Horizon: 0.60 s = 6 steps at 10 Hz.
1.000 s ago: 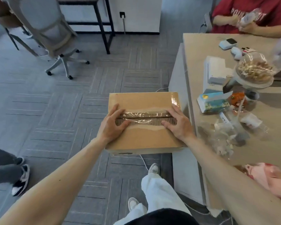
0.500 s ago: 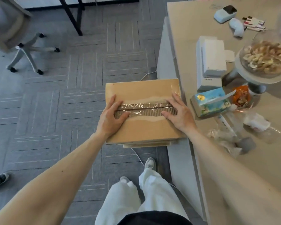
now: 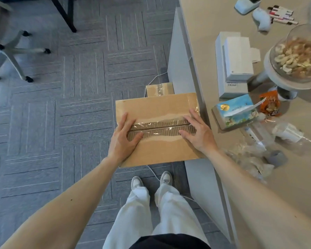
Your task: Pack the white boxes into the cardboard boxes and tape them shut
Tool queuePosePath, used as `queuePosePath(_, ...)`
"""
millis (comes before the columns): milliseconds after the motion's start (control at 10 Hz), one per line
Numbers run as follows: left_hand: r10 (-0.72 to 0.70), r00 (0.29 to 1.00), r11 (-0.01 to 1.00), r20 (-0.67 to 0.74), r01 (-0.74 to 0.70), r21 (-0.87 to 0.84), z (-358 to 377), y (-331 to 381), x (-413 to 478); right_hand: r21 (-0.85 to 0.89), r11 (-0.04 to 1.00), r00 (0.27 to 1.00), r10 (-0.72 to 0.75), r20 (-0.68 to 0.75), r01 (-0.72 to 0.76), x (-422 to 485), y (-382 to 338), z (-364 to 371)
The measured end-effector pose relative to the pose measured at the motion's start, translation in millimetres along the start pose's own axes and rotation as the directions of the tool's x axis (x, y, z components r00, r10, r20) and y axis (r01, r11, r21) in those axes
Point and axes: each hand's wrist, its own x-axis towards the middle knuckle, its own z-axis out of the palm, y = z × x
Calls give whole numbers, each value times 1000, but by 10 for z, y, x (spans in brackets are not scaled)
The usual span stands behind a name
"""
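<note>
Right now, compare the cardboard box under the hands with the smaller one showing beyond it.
The left hand and right hand lie flat on the near cardboard box; the far cardboard box is untouched. The near cardboard box shows torn corrugation under its tape; the far one's top looks smooth. The near one hides most of the far one. Both are brown with clear tape.

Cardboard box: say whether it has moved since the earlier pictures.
No: the cardboard box stays against the table edge, level with the tissue box.
</note>
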Motion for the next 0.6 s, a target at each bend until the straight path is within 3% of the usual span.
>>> queuePosePath(200, 8, 1000, 997, 25, -10, 73, 3, -7, -30, -77, 997, 999, -21, 32, 23, -25, 24, 39)
queuePosePath(500, -74, 989, 904, 131, 11, 428, -131, 160, -12, -391, 920, 995, 63, 82, -26, -27, -43, 31)
queuePosePath(600, -47, 990, 876, 136, -25, 481, -227, 246, -34, -375, 927, 998, 47, 36, -30, -73, -195, -45)
